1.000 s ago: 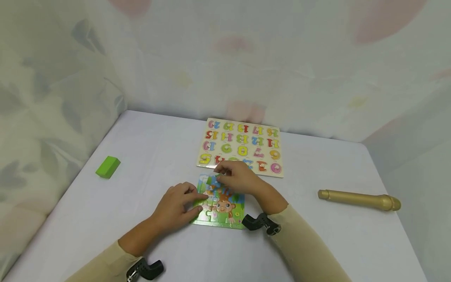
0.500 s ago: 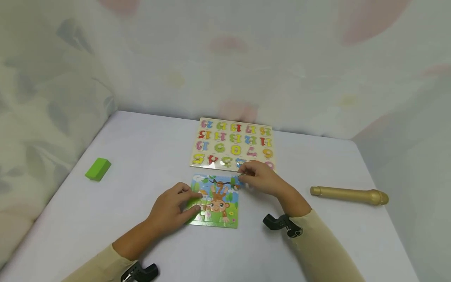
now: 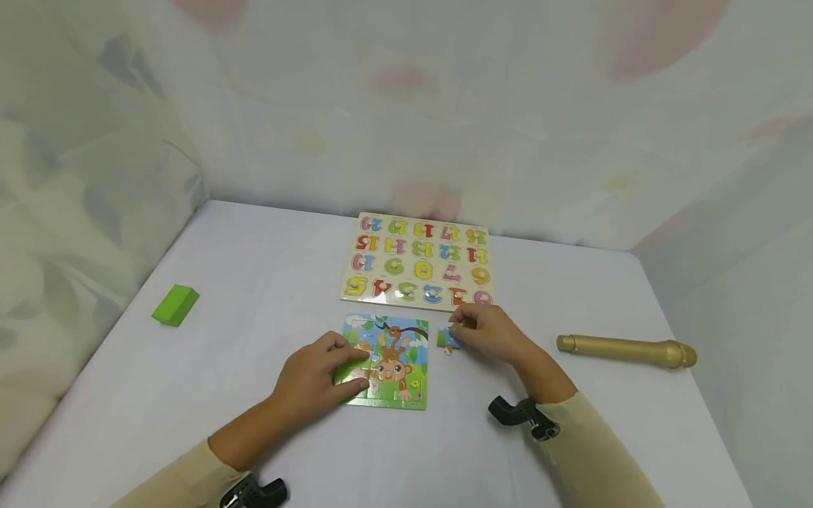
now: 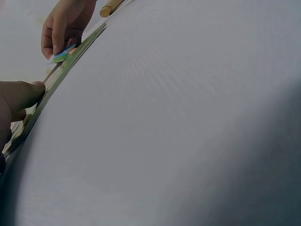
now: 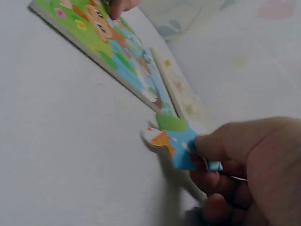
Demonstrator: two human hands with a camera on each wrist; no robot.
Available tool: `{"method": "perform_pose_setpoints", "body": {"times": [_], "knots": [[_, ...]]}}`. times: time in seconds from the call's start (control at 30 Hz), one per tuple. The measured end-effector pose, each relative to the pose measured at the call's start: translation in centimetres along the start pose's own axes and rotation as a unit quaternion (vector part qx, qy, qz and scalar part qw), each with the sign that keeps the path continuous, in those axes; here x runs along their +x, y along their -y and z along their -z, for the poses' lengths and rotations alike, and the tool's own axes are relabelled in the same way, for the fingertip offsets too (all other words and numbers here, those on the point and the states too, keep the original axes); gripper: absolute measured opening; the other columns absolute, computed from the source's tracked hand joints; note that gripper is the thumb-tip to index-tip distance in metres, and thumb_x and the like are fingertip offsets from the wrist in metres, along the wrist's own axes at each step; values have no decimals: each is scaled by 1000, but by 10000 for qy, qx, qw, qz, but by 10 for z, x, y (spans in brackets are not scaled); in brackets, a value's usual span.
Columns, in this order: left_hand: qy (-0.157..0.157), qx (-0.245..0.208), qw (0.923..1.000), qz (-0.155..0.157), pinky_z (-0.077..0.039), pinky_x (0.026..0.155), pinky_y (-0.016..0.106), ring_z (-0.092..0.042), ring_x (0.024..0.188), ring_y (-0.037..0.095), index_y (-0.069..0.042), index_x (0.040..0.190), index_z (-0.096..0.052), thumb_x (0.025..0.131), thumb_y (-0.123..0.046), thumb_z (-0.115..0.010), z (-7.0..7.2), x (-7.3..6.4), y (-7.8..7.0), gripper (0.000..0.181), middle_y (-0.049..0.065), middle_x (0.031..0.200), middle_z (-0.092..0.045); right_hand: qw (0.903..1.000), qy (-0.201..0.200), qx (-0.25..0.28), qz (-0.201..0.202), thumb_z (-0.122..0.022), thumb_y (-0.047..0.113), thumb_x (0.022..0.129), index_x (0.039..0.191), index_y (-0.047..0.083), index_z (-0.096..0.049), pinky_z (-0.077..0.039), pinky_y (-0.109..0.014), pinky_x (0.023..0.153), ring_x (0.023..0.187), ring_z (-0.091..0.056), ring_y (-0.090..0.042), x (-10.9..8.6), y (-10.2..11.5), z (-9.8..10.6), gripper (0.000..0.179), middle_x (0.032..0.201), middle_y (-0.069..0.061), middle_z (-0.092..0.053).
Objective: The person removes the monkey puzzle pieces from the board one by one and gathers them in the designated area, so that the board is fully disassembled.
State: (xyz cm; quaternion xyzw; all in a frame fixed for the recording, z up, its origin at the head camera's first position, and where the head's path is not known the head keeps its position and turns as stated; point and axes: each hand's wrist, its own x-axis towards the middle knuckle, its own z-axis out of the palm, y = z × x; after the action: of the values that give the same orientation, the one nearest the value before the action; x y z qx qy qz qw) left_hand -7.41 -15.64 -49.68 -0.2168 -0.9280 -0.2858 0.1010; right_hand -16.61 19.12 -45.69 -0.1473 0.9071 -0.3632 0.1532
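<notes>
A jigsaw puzzle with a monkey picture lies flat on the white table in the head view. My left hand rests on its left side, index finger and thumb stretched over the picture. To the right of the puzzle, my right hand pinches a loose jigsaw piece between thumb and fingers. Blue, green and orange show on that piece in the right wrist view, held above the cloth with a shadow below. In the left wrist view the thumb touches the puzzle's edge.
A wooden number puzzle board lies behind the monkey puzzle, close to the back wall cloth. On the left sits a green block. A gold microphone-shaped stick lies on the right. Patterned cloth walls border the table.
My right hand has moved from the monkey puzzle's top edge rightward and slightly nearer, carrying the jigsaw piece off the picture. My left hand has stayed on the puzzle. The head view has shifted slightly.
</notes>
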Motion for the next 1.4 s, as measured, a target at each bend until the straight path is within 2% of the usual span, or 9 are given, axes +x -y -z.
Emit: {"method": "perform_pose_setpoints", "body": {"times": [0.2,0.4,0.93,1.2,1.4], "knots": [[118,62,9999,35,-45,66,27,-53,76,2,-31,116,-82,79,-50,-93,-1,-1,1,43,-17,104,-61,9956,-770,-438,321,-78,15,95,109,12,-81,-47,-35,75,82,-55,-16,-5,-1,-15,14,89,4,-64],[75,99,9999,16,-46,67,28,-54,77,2,-31,116,-82,79,-50,-93,0,0,1,43,-17,104,-61,9909,-1148,-605,344,-82,17,92,107,13,-82,-46,-35,75,80,-54,-16,-4,-2,-20,15,91,3,-67],[109,251,9995,168,-43,68,29,-51,75,0,-29,117,-81,82,-44,-90,0,-1,-7,38,-17,100,-65,9862,-1456,-771,150,-84,21,91,104,14,-81,-46,-36,76,81,-55,-17,-8,1,-27,15,94,3,-68],[199,-69,9986,476,-40,64,26,-45,70,1,-29,115,-82,85,-43,-89,4,3,-14,33,-19,90,-59,9892,-1366,-524,100,-82,21,93,109,13,-79,-50,-38,80,87,-59,-18,-9,2,-22,18,100,3,-73],[229,-394,9971,610,-42,67,27,-49,76,2,-27,112,-82,87,-38,-89,2,6,-21,28,-17,94,-63,9861,-1537,-328,530,-79,19,94,109,14,-79,-47,-34,70,76,-56,-15,-6,4,-18,16,95,6,-72]]}}
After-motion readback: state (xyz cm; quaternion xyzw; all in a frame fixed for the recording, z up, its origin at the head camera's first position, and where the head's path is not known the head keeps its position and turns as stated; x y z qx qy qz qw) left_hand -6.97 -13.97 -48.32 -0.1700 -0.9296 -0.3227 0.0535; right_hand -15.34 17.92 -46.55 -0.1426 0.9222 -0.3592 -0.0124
